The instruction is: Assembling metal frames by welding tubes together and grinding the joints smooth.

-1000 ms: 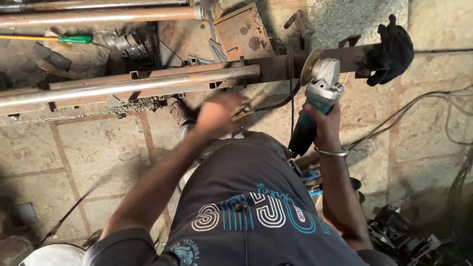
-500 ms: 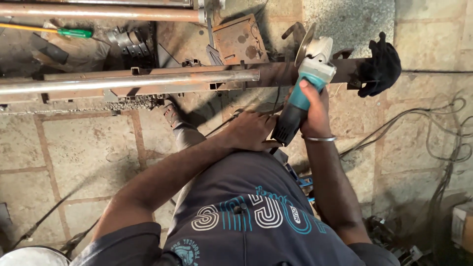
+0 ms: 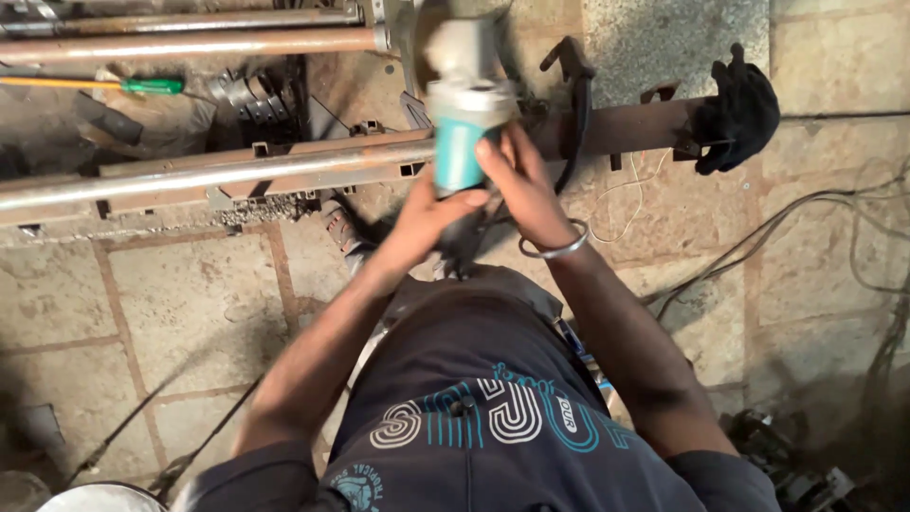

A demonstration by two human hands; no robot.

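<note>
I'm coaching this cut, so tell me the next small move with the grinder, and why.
Probably lower the angle grinder gently toward the rusty steel bar. Both hands grip it: the left hand at the rear, the right hand on the teal body. Its head sits blurred above the bar, and whether it touches cannot be told. A black glove hangs on the bar's far end, unworn.

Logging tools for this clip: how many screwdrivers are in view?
1. The screwdriver, green handle and yellow shaft, lies at upper left below the pipes, far from both hands on the grinder. Others may be hidden in the clutter.
</note>
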